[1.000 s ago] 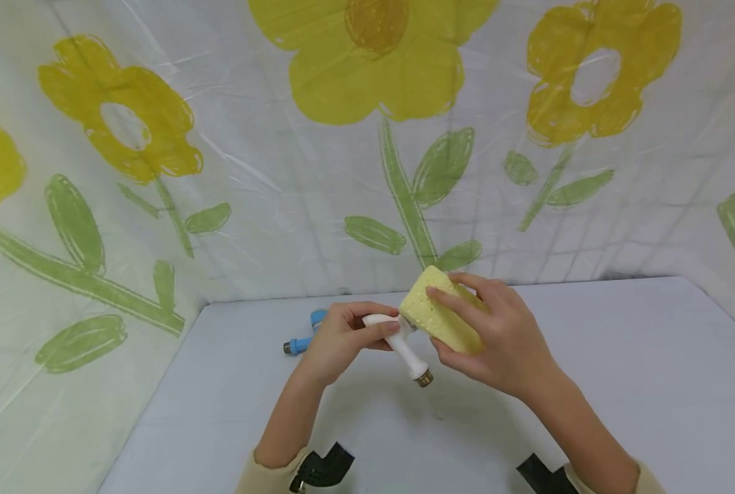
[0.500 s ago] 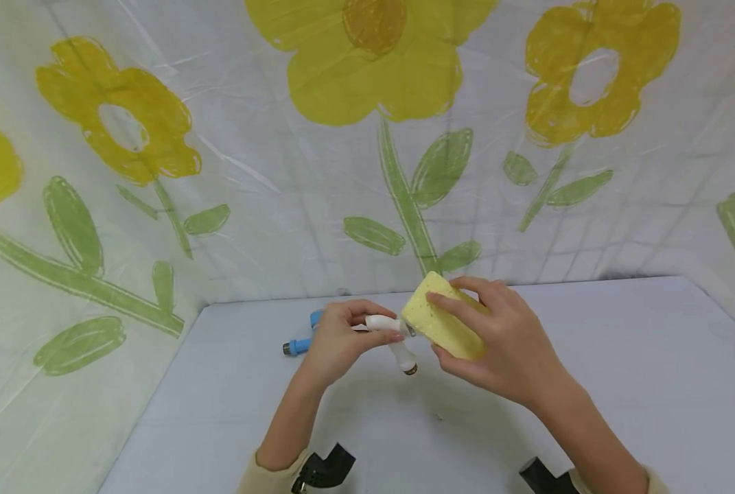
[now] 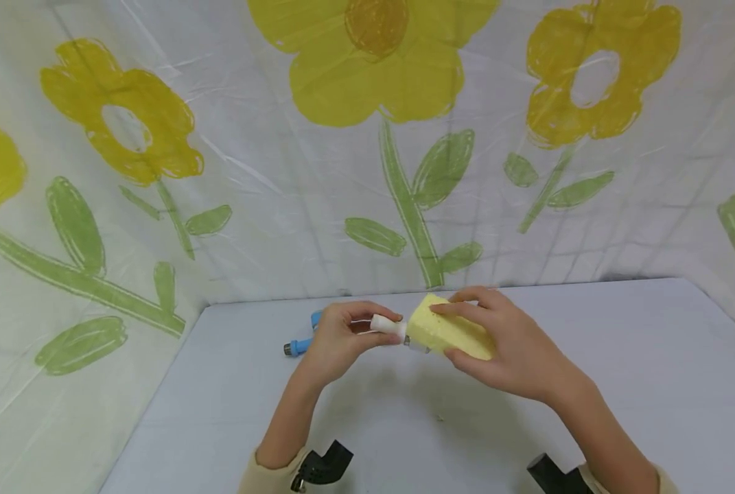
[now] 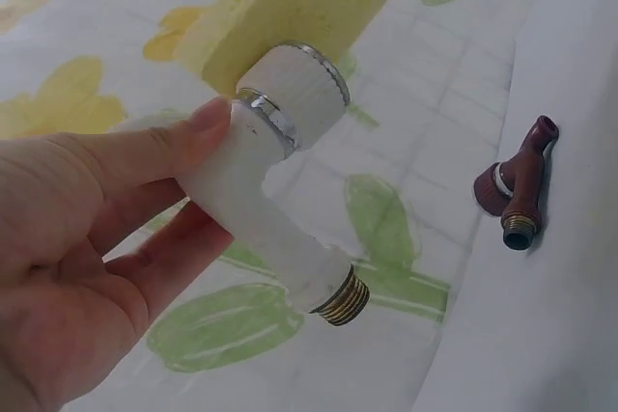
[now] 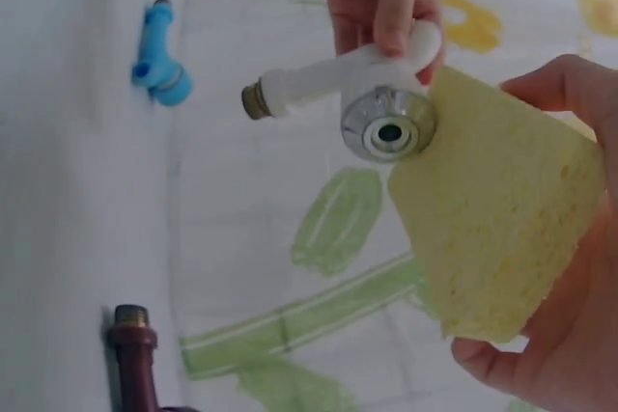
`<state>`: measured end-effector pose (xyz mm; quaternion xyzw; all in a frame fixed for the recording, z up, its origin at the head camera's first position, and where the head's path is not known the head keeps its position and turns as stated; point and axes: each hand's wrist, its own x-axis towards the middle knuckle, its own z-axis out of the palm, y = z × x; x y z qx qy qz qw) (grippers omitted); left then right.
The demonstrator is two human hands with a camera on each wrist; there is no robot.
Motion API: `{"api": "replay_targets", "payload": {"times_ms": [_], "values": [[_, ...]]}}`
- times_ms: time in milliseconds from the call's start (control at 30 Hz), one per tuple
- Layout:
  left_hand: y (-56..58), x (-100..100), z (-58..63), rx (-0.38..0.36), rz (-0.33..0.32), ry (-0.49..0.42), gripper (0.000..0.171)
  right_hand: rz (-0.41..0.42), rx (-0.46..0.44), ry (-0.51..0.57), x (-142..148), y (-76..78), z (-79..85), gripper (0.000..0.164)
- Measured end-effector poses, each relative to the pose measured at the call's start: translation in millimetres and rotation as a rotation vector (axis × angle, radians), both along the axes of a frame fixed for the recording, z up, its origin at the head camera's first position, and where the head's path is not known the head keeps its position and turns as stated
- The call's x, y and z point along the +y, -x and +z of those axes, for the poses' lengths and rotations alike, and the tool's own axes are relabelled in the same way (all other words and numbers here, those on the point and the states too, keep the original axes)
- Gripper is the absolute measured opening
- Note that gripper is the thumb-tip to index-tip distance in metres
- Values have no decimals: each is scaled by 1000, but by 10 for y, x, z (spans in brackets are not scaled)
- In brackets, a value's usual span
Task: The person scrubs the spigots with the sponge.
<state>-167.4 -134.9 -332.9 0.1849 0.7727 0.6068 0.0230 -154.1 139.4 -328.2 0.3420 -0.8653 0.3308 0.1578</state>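
Head view: the brass-threaded end (image 4: 345, 301) of the white plastic tap (image 4: 232, 171) is hidden, unlike 0.5 s ago; the rectangular yellow sponge (image 3: 452, 331) sits slightly nearer. Left hand (image 3: 336, 343) pinches the tap at its fingertips; right hand (image 3: 509, 346) grips the sponge against the tap's right end. Behind the left hand, a blue plastic tap (image 3: 298, 347) is partly covered.

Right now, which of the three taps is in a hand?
The white tap, gripped by the left hand; the blue tap and dark red tap aren't held.
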Motion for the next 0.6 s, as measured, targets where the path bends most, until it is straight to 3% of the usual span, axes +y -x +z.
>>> {"api": "replay_targets", "payload": {"times_ms": [167,367,600], "values": [[-11,-17,-5,71,-58,4,22,171,-305,169,99,141,-60,35],[-4,-26,-33,152,-123,-38,22,249,-452,269,145,235,-125,34],[7,-34,-44,235,-181,-140,22,297,-703,368,186,377,-230,45]]}}
